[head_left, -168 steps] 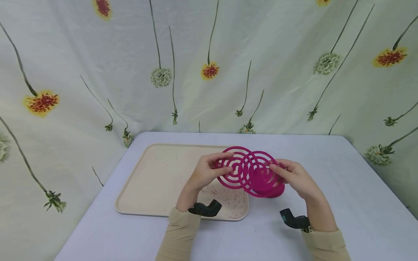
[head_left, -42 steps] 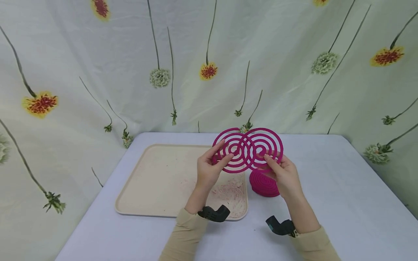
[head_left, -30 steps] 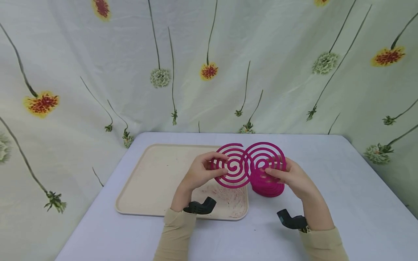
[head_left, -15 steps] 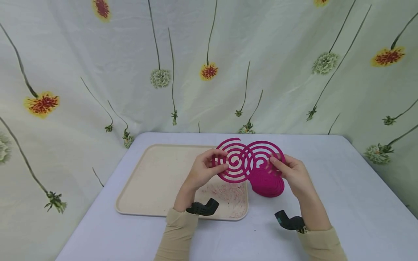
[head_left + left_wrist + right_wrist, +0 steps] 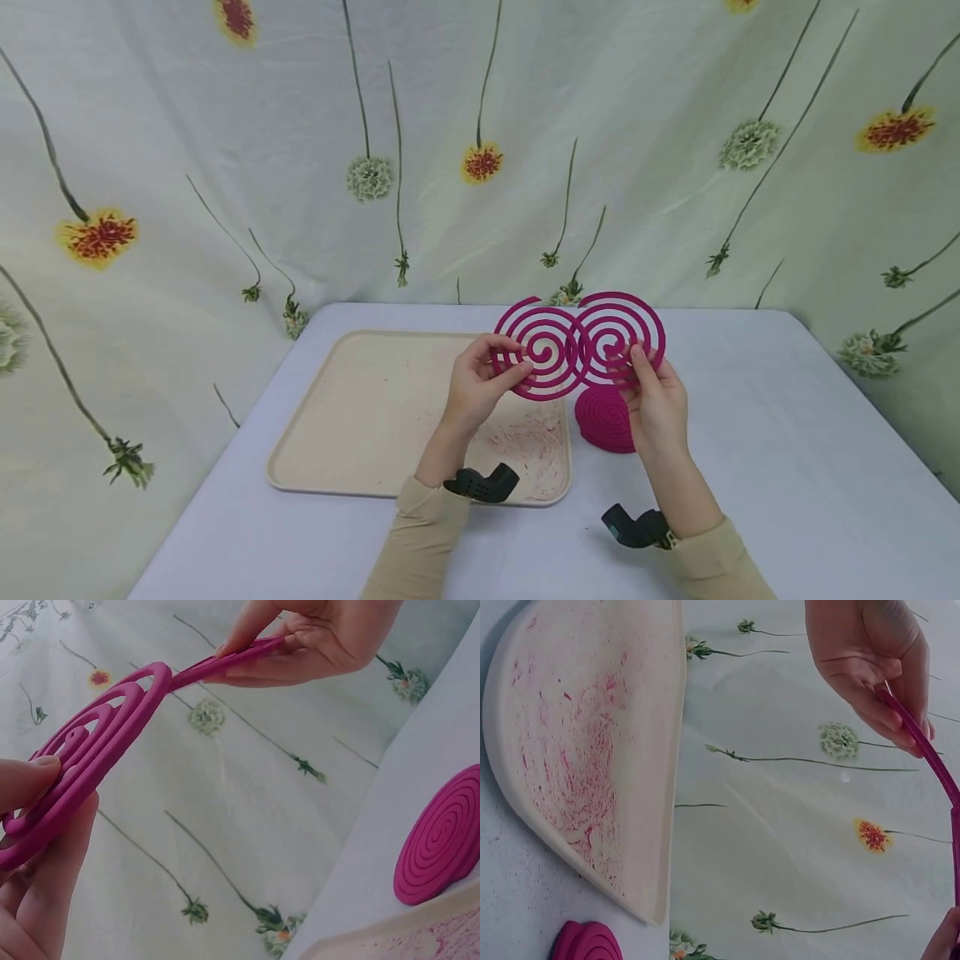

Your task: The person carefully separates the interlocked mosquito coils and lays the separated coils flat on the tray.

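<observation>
Head view: beige plastic tray (image 5: 360, 417), dusted with pink crumbs, sits left. Left hand (image 5: 480, 387) pinches the left magenta spiral coil (image 5: 538, 352); right hand (image 5: 654, 400) pinches the right coil (image 5: 621, 335). Since half a second ago the interlocked pair has risen clear of the stacked magenta coils (image 5: 602, 418) on the white table (image 5: 787, 467); the two are nearly pulled apart. Rigid, matte, brittle-looking.

Matt magenta coils (image 5: 579, 343), cloth backdrop (image 5: 225, 150)
</observation>
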`<state>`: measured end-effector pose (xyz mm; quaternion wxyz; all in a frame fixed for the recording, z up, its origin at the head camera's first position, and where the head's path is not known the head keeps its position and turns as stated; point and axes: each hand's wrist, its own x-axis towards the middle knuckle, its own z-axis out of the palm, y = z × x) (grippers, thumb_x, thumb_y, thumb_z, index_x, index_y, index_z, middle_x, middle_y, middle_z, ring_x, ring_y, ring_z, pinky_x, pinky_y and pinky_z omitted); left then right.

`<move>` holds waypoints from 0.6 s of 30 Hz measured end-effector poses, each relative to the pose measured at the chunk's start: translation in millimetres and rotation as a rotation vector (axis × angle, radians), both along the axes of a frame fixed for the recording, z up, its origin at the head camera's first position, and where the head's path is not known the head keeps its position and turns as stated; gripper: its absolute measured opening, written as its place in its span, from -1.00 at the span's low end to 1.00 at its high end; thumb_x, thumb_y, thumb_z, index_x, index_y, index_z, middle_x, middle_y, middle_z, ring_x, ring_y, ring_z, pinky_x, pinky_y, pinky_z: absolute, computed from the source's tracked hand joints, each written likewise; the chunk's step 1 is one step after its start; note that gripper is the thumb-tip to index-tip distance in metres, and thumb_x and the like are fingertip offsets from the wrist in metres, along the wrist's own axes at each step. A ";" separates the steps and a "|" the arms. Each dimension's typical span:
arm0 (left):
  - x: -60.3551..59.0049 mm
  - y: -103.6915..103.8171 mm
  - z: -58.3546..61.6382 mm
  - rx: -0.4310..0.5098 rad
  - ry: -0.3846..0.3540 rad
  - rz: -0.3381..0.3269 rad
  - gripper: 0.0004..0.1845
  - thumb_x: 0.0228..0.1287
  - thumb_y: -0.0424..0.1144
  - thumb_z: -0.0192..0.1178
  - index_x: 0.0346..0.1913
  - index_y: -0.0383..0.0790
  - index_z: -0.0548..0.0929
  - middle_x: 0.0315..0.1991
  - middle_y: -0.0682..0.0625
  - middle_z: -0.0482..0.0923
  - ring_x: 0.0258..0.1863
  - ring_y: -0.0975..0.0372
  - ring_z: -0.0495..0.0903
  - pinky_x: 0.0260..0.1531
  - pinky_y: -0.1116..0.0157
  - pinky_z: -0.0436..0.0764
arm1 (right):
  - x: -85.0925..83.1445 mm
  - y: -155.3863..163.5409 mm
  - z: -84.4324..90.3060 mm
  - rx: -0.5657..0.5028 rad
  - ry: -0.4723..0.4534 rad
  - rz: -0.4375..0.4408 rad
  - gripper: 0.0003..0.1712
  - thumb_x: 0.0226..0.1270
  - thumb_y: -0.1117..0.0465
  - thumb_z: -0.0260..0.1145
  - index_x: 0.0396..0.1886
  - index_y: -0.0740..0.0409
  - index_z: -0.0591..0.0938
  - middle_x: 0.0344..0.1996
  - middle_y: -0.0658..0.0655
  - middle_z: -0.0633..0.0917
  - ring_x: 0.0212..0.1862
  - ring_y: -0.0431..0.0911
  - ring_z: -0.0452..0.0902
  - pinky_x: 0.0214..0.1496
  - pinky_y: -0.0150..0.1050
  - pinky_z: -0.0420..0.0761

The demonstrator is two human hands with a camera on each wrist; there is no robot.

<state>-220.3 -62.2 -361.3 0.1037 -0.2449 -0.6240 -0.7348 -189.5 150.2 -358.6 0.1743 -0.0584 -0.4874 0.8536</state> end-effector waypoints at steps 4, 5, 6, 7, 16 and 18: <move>-2.6 -8.8 0.1 0.005 0.006 0.036 -0.72 0.15 -0.53 0.23 -0.08 -0.47 0.48 -0.17 -0.27 0.49 -0.18 0.13 0.62 -0.21 0.18 0.64 | -1.0 3.0 -1.9 0.066 0.028 -0.052 -0.54 0.27 0.19 0.29 0.10 0.16 0.37 -0.20 0.08 0.66 -0.22 -0.19 0.65 -0.13 -0.38 0.61; -3.4 -11.8 0.2 0.004 0.009 0.042 -0.72 0.15 -0.53 0.23 -0.07 -0.47 0.48 -0.15 -0.28 0.49 -0.17 0.13 0.62 -0.20 0.18 0.64 | -1.3 3.7 -2.3 0.089 0.036 -0.071 -0.52 0.26 0.20 0.30 0.10 0.14 0.33 -0.22 0.08 0.67 -0.26 -0.19 0.66 -0.16 -0.39 0.62; -4.3 -14.9 0.1 0.003 0.010 0.049 -0.72 0.15 -0.52 0.23 -0.06 -0.47 0.48 -0.14 -0.28 0.49 -0.16 0.12 0.62 -0.20 0.18 0.64 | -1.5 4.4 -2.5 0.094 0.047 -0.087 -0.53 0.24 0.22 0.31 0.07 0.12 0.32 -0.25 0.08 0.68 -0.29 -0.19 0.66 -0.18 -0.40 0.62; -5.2 -17.7 0.0 0.000 0.010 0.056 -0.71 0.16 -0.52 0.23 -0.06 -0.47 0.48 -0.14 -0.28 0.49 -0.16 0.13 0.62 -0.20 0.18 0.64 | -1.8 4.8 -2.7 0.101 0.062 -0.102 -0.56 0.23 0.25 0.32 0.02 0.11 0.32 -0.31 0.06 0.69 -0.35 -0.19 0.66 -0.21 -0.40 0.63; -9.9 -39.5 0.1 -0.050 -0.059 0.058 -0.69 0.15 -0.50 0.25 -0.04 -0.45 0.48 -0.16 -0.16 0.49 -0.16 0.14 0.60 -0.19 0.21 0.64 | -5.9 5.0 -5.5 0.167 0.085 -0.128 -0.81 0.19 0.28 0.36 -0.22 0.29 0.62 -0.40 0.06 0.68 -0.36 -0.19 0.62 -0.28 -0.44 0.63; -10.2 -44.0 0.0 -0.069 -0.072 0.047 -0.69 0.15 -0.49 0.25 -0.04 -0.45 0.48 -0.14 -0.17 0.48 -0.15 0.14 0.60 -0.18 0.21 0.63 | -5.5 5.9 -5.3 0.178 0.069 -0.064 -0.75 0.32 0.23 0.25 -0.10 0.31 0.62 -0.28 0.05 0.67 -0.25 -0.19 0.61 -0.19 -0.42 0.62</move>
